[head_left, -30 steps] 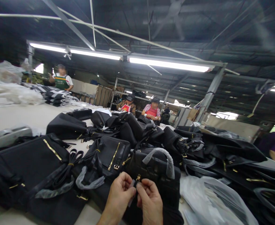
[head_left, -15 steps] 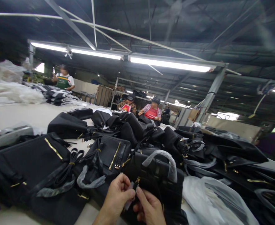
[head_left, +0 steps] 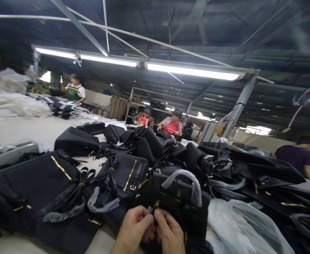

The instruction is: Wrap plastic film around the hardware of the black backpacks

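A black handbag (head_left: 181, 208) sits before me, its arched handle (head_left: 188, 178) wrapped in translucent film. From its gold zipper hardware (head_left: 157, 204) hangs a small black zipper pull, mostly hidden by my fingers. My right hand (head_left: 170, 229) pinches that pull just below the gold clasp. Close against it, my left hand (head_left: 136, 225) is closed on a small greyish translucent wrap (head_left: 150, 210) at the pull. Just left lies another black bag (head_left: 121, 173) with a gold zipper, a buckle and a tied strap.
Black bags are heaped across the pale table (head_left: 62, 125). Crumpled clear plastic (head_left: 244, 225) lies at right. A large black bag (head_left: 43, 180) is at left. Two people sit beyond the heap, another stands back left, and a person in purple (head_left: 293, 155) is at right.
Both hands remain at the zipper pull, with slight finger shifts and the hands a little further right. At the right edge, the person in purple has come further into view.
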Demonstrator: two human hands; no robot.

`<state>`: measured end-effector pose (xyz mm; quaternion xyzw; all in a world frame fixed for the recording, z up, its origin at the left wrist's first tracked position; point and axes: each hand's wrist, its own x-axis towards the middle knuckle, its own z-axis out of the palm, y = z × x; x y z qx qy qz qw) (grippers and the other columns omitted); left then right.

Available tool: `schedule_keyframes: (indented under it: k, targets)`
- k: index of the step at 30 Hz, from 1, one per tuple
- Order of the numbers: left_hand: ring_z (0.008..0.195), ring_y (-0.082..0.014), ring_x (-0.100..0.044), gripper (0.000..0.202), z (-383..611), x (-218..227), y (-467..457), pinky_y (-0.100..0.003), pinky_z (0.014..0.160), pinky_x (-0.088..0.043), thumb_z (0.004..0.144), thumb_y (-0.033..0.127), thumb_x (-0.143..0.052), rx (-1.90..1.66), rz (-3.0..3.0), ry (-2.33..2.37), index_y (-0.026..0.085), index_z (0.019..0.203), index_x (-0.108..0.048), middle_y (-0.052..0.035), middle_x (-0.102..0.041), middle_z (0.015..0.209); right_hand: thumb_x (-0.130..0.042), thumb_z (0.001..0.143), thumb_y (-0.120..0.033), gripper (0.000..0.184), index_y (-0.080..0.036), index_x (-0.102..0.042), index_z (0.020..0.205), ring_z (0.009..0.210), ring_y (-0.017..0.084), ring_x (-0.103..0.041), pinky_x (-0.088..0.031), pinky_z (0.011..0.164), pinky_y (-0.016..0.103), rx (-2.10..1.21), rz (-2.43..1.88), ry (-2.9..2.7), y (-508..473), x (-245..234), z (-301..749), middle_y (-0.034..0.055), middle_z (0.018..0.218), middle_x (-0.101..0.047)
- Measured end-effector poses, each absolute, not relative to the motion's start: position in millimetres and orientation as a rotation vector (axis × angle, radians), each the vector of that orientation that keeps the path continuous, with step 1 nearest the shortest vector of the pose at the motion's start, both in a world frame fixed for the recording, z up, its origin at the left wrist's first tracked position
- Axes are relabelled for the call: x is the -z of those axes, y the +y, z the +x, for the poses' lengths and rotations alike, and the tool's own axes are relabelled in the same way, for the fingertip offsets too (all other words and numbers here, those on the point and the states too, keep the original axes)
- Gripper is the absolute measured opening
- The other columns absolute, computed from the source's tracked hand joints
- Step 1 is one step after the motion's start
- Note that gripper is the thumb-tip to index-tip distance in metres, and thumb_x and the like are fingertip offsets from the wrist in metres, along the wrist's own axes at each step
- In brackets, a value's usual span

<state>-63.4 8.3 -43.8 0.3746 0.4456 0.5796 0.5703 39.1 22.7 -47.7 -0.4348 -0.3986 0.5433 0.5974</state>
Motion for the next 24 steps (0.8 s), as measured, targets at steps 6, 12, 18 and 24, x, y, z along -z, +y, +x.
schedule_keyframes:
  k: [6,12,18,24]
  targets:
    - [0.038,-0.0083,-0.046,0.046,-66.7,30.0,-0.9,-0.022,0.042,-0.036,0.057,0.057,-0.075,-1.415,0.955,1.049,0.019,0.058,-0.05,0.0035,-0.056,0.044,-0.088,0.05,-0.059,0.056,-0.012,-0.076,0.078,0.035,0.004,-0.032,-0.025,0.037,0.017,-1.423,-0.964,-0.892,29.2,54.0,45.8,-0.0093,0.037,-0.042]
    - [0.037,-0.009,-0.048,0.048,-67.4,34.8,-3.5,-0.022,0.042,-0.035,0.059,0.059,-0.077,-1.373,0.964,1.01,0.019,0.06,-0.051,0.0013,-0.06,0.045,-0.087,0.047,-0.063,0.056,-0.013,-0.07,0.065,0.033,0.004,-0.03,-0.035,0.037,0.019,-1.711,-0.97,-0.719,28.0,39.6,43.6,-0.011,0.035,-0.038]
    - [0.041,-0.0114,-0.054,0.05,-67.6,45.6,-7.4,-0.021,0.041,-0.037,0.06,0.062,-0.077,-1.368,0.953,0.981,0.017,0.061,-0.054,-0.0018,-0.065,0.049,-0.089,0.042,-0.061,0.054,-0.015,-0.062,0.056,0.031,0.003,-0.025,-0.021,0.032,0.017,-1.495,-1.028,-0.718,26.4,50.1,37.6,-0.0128,0.031,-0.032]
    - [0.043,-0.0138,-0.059,0.049,-59.6,46.5,-9.8,-0.022,0.043,-0.04,0.053,0.057,-0.082,-1.405,0.798,0.942,0.016,0.062,-0.057,-0.0007,-0.065,0.051,-0.089,0.046,-0.058,0.053,-0.014,-0.068,0.067,0.037,0.004,-0.03,-0.028,0.035,0.016,-1.413,-1.021,-0.756,23.9,54.5,41.1,-0.0124,0.039,-0.035]
